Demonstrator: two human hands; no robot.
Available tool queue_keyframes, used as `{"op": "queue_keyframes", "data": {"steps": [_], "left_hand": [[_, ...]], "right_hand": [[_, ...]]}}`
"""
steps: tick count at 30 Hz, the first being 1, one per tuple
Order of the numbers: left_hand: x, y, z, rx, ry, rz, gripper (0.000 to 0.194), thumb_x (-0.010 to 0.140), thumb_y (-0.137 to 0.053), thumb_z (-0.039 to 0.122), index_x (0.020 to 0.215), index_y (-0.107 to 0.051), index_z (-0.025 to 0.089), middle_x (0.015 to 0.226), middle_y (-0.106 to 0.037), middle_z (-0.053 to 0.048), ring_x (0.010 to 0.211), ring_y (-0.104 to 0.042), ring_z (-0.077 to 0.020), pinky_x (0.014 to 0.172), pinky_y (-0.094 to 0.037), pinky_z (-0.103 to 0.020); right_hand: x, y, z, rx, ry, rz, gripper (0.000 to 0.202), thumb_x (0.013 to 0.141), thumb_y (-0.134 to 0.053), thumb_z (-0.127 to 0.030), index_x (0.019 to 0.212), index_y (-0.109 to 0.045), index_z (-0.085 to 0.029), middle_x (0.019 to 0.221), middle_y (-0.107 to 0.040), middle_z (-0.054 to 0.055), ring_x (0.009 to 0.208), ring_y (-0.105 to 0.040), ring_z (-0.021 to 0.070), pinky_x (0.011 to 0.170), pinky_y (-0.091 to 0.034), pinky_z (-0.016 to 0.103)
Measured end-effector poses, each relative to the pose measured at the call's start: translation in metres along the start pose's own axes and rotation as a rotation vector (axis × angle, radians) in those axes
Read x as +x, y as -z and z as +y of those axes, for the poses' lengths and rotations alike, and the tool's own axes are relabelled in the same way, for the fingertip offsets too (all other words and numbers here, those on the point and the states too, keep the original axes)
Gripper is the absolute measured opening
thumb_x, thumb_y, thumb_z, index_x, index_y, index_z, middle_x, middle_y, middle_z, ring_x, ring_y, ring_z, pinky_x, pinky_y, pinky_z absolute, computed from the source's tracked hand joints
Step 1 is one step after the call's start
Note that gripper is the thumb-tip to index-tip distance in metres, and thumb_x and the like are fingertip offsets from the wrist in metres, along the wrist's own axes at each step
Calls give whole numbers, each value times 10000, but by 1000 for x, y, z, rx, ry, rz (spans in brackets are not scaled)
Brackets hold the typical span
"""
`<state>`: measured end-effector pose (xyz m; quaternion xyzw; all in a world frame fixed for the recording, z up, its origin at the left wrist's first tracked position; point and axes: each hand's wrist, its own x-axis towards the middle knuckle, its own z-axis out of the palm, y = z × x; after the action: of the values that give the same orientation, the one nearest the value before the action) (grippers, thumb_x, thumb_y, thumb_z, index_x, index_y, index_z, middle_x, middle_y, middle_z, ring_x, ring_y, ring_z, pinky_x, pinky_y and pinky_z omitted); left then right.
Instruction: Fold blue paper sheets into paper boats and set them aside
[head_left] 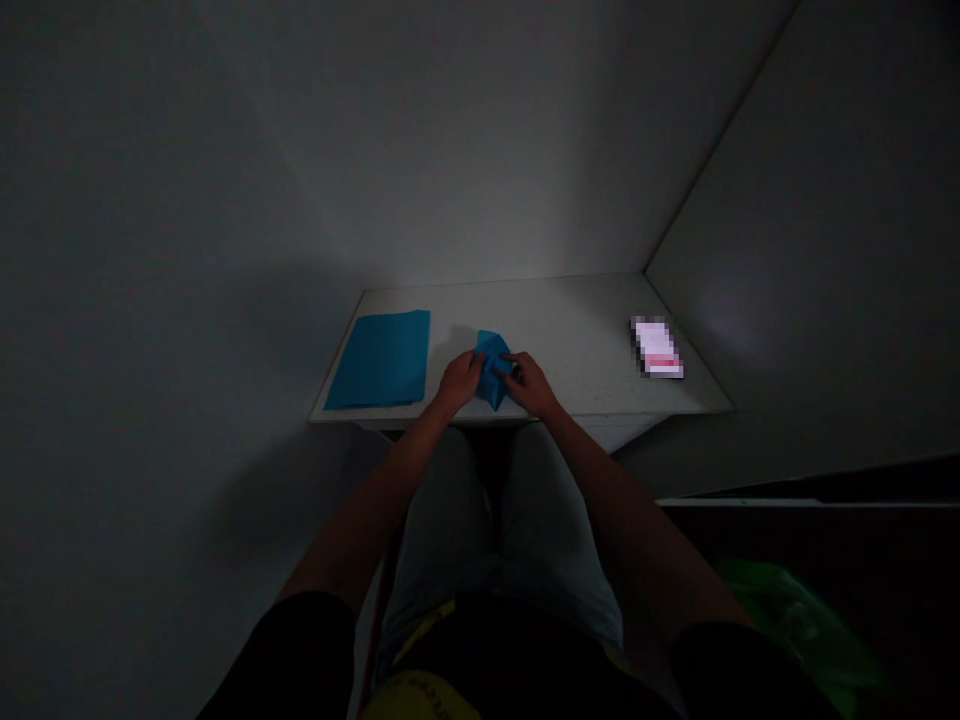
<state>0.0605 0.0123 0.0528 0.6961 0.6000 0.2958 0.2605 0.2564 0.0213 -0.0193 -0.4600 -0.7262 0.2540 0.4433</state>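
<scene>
A small folded piece of blue paper (pixel 493 372) is held up near the front edge of the white table (pixel 555 345), with a point toward me and a lighter flap at its far end. My left hand (pixel 460 382) grips its left side, fingers closed on the paper. On the right side, my right hand (pixel 529 384) has its thumb and fingers closed on the paper too. The exact folds between my fingers are too dark and small to make out.
Flat blue sheets (pixel 381 360) lie at the table's left end. A phone with a lit, blurred screen (pixel 658 347) lies at the right end. Walls border the table behind and at the right. A green plastic bag (pixel 799 620) is low at the right.
</scene>
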Motion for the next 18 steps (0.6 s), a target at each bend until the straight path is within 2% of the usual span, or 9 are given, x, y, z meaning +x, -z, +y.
{"op": "queue_keyframes", "data": {"steps": [2,5,7,12,18], "left_hand": [[-2,0,3,-1,-63,-60,395,1120,-377,354,1135,-728,174,1172,-787,-124,1114,-725,-260,1068,-534,-400],[-5,0,12,5,-196,-146,391,1114,-383,337,1272,-713,197,1315,-764,-108,1227,-703,-249,1130,-506,-377],[-8,-2,18,68,-226,-184,396,1114,-382,333,1279,-711,187,1354,-748,-122,1248,-698,-255,1132,-502,-371],[-13,-4,27,249,-165,-232,414,1127,-373,381,1093,-732,178,1197,-776,-139,1110,-731,-260,1014,-527,-356],[-13,9,13,299,30,-146,426,1125,-394,415,941,-710,196,1027,-789,-115,969,-733,-255,875,-511,-343]], "right_hand": [[1,1,-1,12,-22,46,429,985,-670,-540,1278,-706,-229,1147,-650,101,922,-640,241,887,-578,426],[3,2,-2,31,-58,148,424,968,-682,-605,1167,-728,-234,1135,-618,107,1021,-620,270,943,-566,456],[4,3,-1,53,-74,197,420,953,-688,-637,1078,-729,-238,1118,-604,106,1052,-606,280,955,-560,472],[6,6,0,123,-108,240,419,971,-619,-649,942,-705,-240,1024,-607,83,926,-590,245,856,-555,429],[8,10,1,220,-175,307,364,969,-562,-602,843,-591,-261,885,-605,30,886,-570,228,866,-509,388]]}}
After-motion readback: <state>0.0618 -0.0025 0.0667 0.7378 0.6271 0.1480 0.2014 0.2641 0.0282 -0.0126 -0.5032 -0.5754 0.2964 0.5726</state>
